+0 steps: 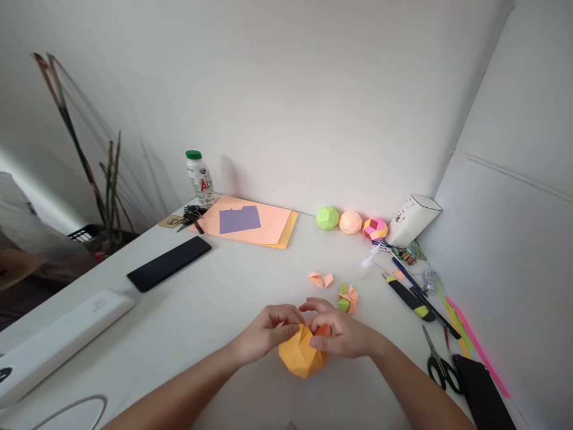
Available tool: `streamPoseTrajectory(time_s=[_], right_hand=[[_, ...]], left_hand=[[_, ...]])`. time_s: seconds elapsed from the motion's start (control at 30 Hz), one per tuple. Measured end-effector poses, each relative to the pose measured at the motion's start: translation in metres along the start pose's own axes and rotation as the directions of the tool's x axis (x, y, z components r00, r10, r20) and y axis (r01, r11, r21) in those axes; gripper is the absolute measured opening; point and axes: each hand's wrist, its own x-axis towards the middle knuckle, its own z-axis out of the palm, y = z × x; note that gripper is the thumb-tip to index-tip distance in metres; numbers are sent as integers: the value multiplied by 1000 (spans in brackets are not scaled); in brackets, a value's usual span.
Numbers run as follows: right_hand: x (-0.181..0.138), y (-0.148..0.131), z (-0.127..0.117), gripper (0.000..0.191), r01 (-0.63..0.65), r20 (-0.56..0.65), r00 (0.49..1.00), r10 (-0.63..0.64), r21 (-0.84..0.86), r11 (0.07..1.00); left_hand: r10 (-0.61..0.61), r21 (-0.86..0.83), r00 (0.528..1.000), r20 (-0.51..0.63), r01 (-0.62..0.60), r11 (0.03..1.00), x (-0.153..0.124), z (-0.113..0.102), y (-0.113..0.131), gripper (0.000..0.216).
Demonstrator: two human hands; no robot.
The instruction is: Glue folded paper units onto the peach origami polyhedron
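A yellow-orange folded paper ball (301, 353) with many facets rests near the front of the white table. My left hand (274, 332) pinches its upper left edge, thumb in front and fingers curled behind. On the upper right, my right hand (341, 332) grips the ball with thumb and fingers bent round a darker orange section (323, 329). What lies between the fingertips is partly hidden. Just beyond the hands are small folded peach paper pieces (321, 279) and a cluster of green and peach pieces (348, 298).
Along the wall stand a green paper ball (327, 218), a peach one (350, 222) and a pink one (375, 229). Scissors (443, 365), a utility knife (409, 297) and a phone (483, 391) lie right. Left are coloured sheets (273, 224), a bottle (201, 179) and a black slab (169, 263).
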Motion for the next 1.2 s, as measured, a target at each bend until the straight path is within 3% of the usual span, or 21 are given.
streamPoseTrajectory(time_s=[0.5,1.2], right_hand=[[-1,-4,2,17,-57,-63,996,58,6,998],[-2,-6,2,15,-36,-62,997,34,-17,999]], left_hand=[[-26,-1,1000,-14,26,1000,-1,5,0,13],[-20,-17,1000,-3,20,1000,-1,5,-1,13]])
